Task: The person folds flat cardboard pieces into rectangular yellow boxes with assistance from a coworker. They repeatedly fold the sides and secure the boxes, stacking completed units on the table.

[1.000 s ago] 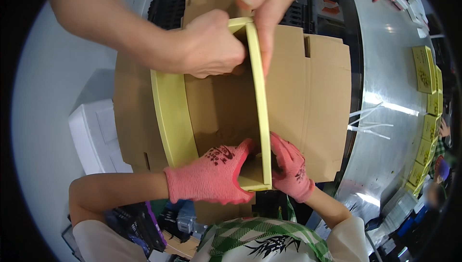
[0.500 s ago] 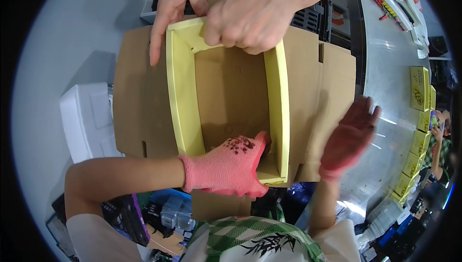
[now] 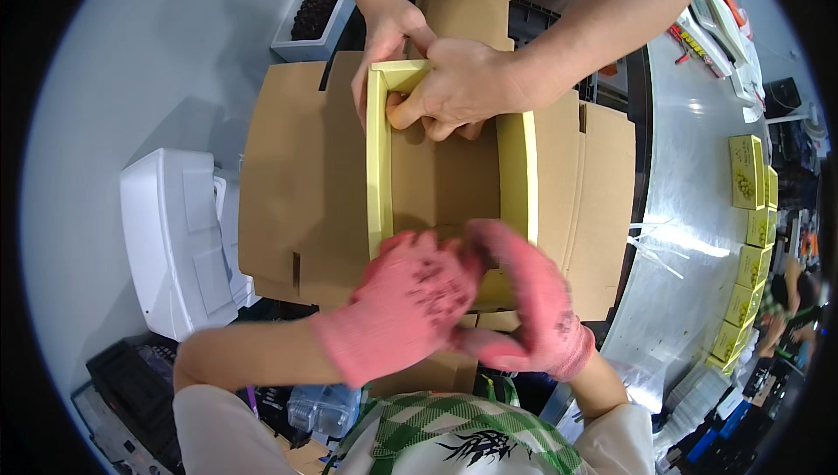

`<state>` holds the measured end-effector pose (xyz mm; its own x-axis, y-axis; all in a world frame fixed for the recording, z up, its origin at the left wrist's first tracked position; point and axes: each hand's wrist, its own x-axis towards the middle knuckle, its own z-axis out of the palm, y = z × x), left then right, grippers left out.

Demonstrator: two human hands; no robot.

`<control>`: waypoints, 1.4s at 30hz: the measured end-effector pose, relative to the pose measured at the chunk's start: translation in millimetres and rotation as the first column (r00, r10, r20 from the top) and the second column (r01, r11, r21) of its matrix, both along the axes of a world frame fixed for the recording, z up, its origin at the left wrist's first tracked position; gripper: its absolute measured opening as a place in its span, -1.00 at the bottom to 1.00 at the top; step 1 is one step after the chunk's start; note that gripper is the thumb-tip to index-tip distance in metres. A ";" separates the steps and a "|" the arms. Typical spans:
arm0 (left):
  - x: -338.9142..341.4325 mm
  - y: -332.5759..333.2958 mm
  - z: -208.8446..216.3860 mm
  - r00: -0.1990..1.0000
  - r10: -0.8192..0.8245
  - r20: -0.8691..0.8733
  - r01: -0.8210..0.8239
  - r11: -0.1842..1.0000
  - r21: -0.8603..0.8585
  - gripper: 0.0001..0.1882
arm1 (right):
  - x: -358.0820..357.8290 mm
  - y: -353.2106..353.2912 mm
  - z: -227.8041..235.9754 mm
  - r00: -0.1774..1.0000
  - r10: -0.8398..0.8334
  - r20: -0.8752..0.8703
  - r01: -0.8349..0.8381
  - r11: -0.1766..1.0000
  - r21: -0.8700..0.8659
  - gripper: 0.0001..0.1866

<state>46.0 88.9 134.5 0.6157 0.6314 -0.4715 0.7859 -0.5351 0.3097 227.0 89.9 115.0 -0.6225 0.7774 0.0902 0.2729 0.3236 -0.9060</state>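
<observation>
A yellow, open-topped cardboard box [image 3: 520, 174] with a brown inside lies lengthwise in front of me. At its near left corner, my gloved left hand [image 3: 397, 305] is closed over the near wall, fingertips curled inward. My right hand [image 3: 532, 300], also in a pink glove and smeared by motion, wraps the near wall from the right, thumb low and fingers over the top. The two gloves meet and overlap, hiding most of that wall. Across from me, another person's bare hands hold the far end, one hand [image 3: 467, 86] reaching inside and the other [image 3: 388, 34] outside the left corner.
Flattened brown cardboard [image 3: 297, 187] lies under the box. On the right runs a shiny metal table [image 3: 681, 178] with a row of yellow boxes [image 3: 749, 278]. A white foam container [image 3: 170, 244] stands left, and a white tub [image 3: 301, 49] with dark contents sits farther back.
My right hand has come in from the right to the box's near wall. My left hand has shifted to its left corner. The other person's right-side hand has reached deeper inside.
</observation>
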 end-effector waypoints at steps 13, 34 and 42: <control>-36.6 -69.0 -128.2 -0.333 0.838 0.432 -0.292 0.343 -0.893 -0.24 | -71.8 53.4 -27.9 0.227 0.837 0.498 -0.533 0.535 -0.656 -0.10; -55.0 -43.2 -125.6 -0.142 0.833 0.534 -0.341 0.465 -0.817 -0.34 | -80.9 62.5 -21.0 0.267 0.876 0.402 -0.566 0.480 -0.670 -0.12; -24.5 2.0 -134.2 -0.241 0.761 0.603 -0.261 0.548 -0.795 -0.42 | -79.4 46.2 22.0 0.221 0.681 0.698 -0.561 0.674 -0.480 -0.51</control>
